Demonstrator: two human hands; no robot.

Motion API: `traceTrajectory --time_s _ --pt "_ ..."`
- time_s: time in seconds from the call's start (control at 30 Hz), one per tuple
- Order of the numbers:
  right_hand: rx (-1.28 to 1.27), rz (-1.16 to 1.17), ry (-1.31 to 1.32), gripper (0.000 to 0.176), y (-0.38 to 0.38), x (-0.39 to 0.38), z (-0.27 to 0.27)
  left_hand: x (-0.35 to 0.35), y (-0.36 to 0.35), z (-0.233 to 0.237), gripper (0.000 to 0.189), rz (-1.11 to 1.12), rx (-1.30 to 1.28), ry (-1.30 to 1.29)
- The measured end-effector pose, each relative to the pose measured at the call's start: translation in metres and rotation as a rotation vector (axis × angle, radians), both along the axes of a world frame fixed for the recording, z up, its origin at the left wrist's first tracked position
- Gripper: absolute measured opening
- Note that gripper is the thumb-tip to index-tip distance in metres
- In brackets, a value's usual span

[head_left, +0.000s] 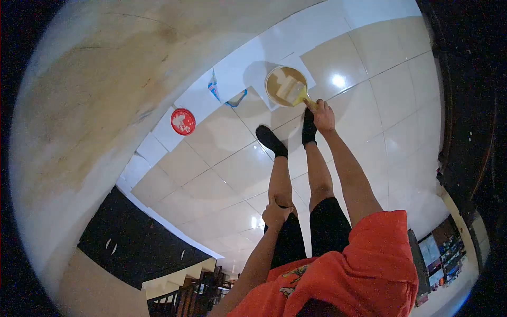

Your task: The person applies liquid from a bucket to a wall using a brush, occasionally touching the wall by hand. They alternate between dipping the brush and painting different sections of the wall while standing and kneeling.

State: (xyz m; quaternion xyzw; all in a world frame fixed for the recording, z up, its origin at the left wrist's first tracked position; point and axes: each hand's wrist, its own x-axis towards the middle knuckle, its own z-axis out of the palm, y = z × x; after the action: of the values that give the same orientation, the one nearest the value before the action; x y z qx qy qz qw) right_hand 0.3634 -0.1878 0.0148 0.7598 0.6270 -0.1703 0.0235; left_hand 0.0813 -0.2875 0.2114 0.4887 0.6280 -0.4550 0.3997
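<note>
My right hand (323,115) is closed round the yellowish handle of a wide brush (297,93). The brush lies over the mouth of a round bucket (273,89), and pale, thick material shows inside. Against my left knee rests my left hand (276,213), its fingers curled; what they hold, if anything, is hidden. The bucket stands on a white sheet (309,80) on the tiled floor. Left of it lie a red lid (183,122) smeared with white and a blue-and-white packet (213,86).
A patchy beige wall (100,79) rises at the left, with white sheets (237,63) along its base. My feet in black socks (271,140) are just below the bucket. A dark cabinet (137,235) stands lower left, beside a stair railing (174,305).
</note>
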Motion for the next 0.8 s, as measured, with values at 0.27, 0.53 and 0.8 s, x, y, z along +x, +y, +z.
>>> traceTrajectory --time_s 0.27,0.53,0.8 --pt "0.012 0.072 -0.007 0.060 -0.012 0.015 -0.021 -0.003 -0.005 -0.004 0.096 -0.026 -0.007 -0.010" --pt "-0.019 0.045 0.004 0.065 -0.019 0.019 -0.030 -0.004 -0.008 -0.009 0.097 -0.046 -0.022 -0.014" --pt "0.042 0.031 -0.004 0.075 -0.023 0.015 -0.034 0.001 0.001 -0.006 0.097 -0.060 -0.028 -0.010"
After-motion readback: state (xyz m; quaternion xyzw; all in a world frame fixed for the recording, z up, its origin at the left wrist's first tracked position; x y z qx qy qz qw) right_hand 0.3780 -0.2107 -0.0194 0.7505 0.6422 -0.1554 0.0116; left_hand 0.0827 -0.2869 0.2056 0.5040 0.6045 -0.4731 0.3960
